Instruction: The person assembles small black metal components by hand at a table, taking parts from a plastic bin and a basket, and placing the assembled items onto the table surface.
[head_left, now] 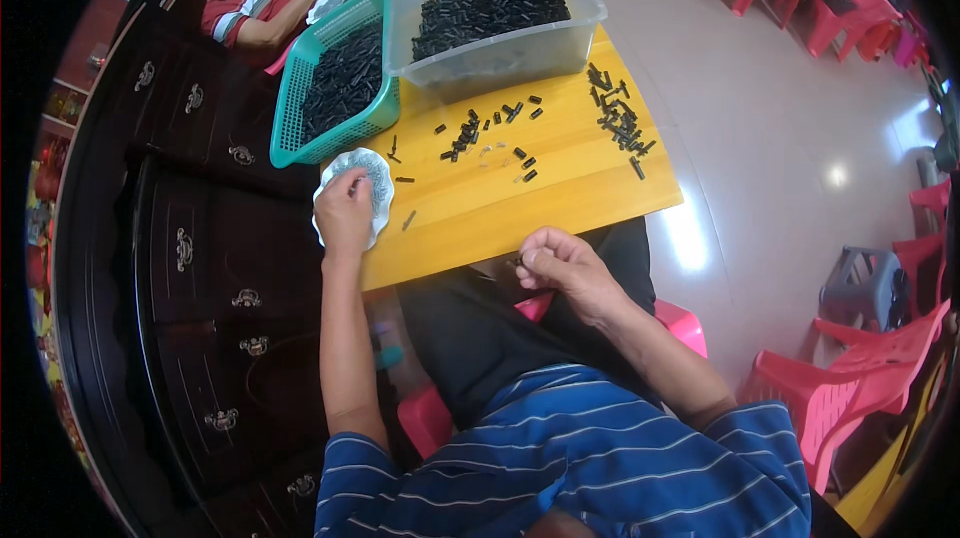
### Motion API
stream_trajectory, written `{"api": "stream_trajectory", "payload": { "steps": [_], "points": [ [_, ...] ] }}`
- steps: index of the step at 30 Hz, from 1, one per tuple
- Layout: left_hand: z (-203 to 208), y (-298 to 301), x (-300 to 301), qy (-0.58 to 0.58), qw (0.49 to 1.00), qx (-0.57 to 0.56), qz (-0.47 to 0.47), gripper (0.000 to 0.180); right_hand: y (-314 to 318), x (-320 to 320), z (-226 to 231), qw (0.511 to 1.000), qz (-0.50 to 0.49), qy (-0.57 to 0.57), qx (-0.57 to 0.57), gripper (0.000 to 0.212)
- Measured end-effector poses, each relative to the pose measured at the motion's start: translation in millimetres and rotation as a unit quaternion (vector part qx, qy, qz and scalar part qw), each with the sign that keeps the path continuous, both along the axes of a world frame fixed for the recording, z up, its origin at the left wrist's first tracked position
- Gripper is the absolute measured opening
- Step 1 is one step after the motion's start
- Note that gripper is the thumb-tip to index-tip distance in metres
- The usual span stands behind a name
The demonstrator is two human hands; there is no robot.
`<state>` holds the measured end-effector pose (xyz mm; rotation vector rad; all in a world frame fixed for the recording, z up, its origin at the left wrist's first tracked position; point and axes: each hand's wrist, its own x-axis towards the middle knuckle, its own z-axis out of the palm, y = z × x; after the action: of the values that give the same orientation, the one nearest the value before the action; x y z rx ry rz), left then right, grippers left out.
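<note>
My left hand dips into a white scalloped dish that holds many small greyish pieces. Its fingertips are pinched together, and whatever lies between them is too small to make out. Just off the table's front edge, above my lap, my right hand closes its thumb and fingers round a small dark part. Short black cylindrical parts lie scattered in the middle of the table, with a few tiny clear bits among them. Longer black pieces form a loose heap along the right edge.
A translucent plastic bin full of black parts stands at the table's far side. Left of it is a green basket, also filled. Dark drawers border the yellow table. Another person sits far left. Pink chairs stand right.
</note>
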<state>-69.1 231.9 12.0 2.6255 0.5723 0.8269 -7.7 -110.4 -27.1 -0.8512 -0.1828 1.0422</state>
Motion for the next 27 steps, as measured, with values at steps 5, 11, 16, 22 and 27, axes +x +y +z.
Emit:
{"api": "stream_trajectory", "payload": {
  "steps": [5,11,16,22,27],
  "points": [
    [-5,17,-22,0.076,0.988,0.112,0.069,0.017,1,-1,-3,1.0,0.0,-0.004,0.009,0.011],
    [-4,11,-21,0.031,0.989,0.132,0.05,0.019,0,-1,-2,1.0,-0.001,-0.004,0.001,0.012],
    [0,-15,-19,-0.032,0.997,-0.072,0.012,0.015,0,0,0,1.0,-0.004,-0.001,0.0,0.011],
    [-8,-77,-22,-0.089,0.937,-0.297,-0.161,0.001,-1,-1,0,1.0,-0.003,-0.002,-0.009,0.012],
    [-13,-127,-30,-0.03,0.898,-0.375,-0.227,0.004,-1,-1,0,1.0,0.009,-0.005,-0.007,0.013]
  ]
}}
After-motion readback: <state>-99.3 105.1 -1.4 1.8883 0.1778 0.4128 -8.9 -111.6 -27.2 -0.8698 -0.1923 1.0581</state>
